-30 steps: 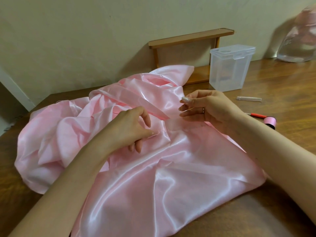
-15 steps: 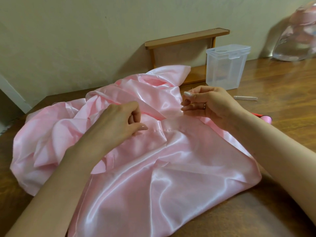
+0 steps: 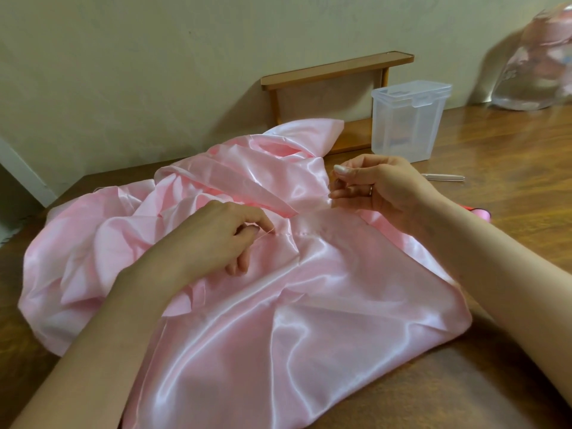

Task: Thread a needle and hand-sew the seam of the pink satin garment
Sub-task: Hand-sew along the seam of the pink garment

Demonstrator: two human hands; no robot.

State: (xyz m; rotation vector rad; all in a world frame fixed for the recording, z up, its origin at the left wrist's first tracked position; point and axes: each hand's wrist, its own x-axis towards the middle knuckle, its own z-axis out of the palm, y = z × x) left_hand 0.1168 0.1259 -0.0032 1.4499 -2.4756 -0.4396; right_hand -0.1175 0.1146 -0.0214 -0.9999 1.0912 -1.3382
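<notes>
**stitchy_k:** ok so where's everything sitting, left to right?

**bobbin_bo:** The pink satin garment (image 3: 278, 329) covers most of the wooden table (image 3: 510, 150). It's bunched in folds on the left and lies flatter toward the near edge. The left hand (image 3: 216, 243) rests on top of it, fingers curled. Thumb and forefinger pinch the satin right at the end of the seam (image 3: 301, 234), a short line of small stitches across the middle.

**stitchy_k:** and the other hand? are they together?

**bobbin_bo:** Nope, apart, with the seam between them. The right hand (image 3: 383, 190) is at the edge of a folded flap, lower fingertips touching it. Thumb and forefinger nip something thin. Looks like the needle (image 3: 335, 184) tbh, but it's tiny so I can't swear to it. There's a ring (image 3: 371, 189) on one finger.

**stitchy_k:** stuff behind?

**bobbin_bo:** A little wooden shelf (image 3: 337, 69) stands against the wall, with a lidded clear plastic box (image 3: 408, 125) just right of it. A small clear tube (image 3: 445, 178) lies on the table past the right wrist. A bit of a pink spool (image 3: 483, 213) peeks out behind the forearm, and there's a see-through bag (image 3: 538, 66) in the far right corner.
</notes>
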